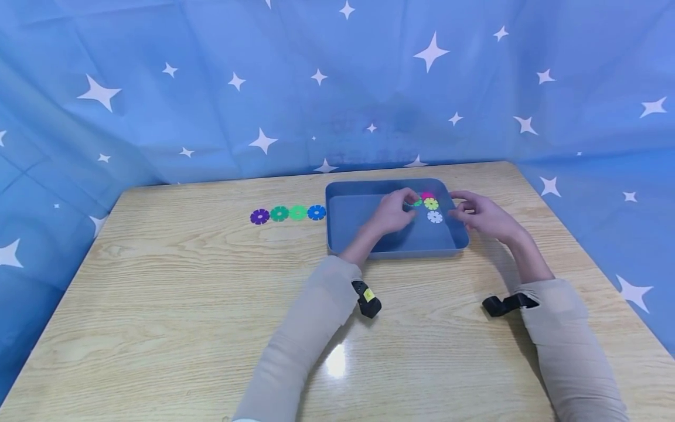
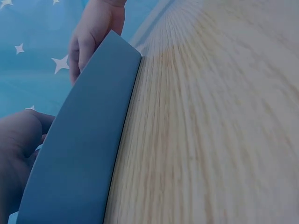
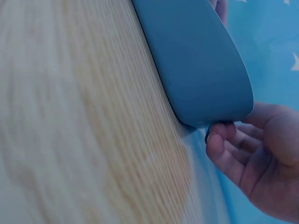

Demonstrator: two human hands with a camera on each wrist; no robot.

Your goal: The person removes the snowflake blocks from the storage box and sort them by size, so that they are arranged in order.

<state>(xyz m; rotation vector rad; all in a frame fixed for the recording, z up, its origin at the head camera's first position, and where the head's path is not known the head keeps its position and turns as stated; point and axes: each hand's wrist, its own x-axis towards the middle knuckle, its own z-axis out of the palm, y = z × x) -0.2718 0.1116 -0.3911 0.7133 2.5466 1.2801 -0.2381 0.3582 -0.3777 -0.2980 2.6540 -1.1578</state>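
My left hand is inside the blue-grey tray, its thumb and forefinger apart beside a green snowflake disc. The hand partly hides that disc. Just to the right, a pink disc, a yellow disc and a white disc lie close together on the tray floor. At the tray's right end, my right hand grips the wall. In the right wrist view, its thumb reaches the rim while the bent fingers are against the outside.
On the wooden table, left of the tray, a purple disc, a teal disc, a light green disc and a blue disc form a row. A starry blue cloth hangs behind the table.
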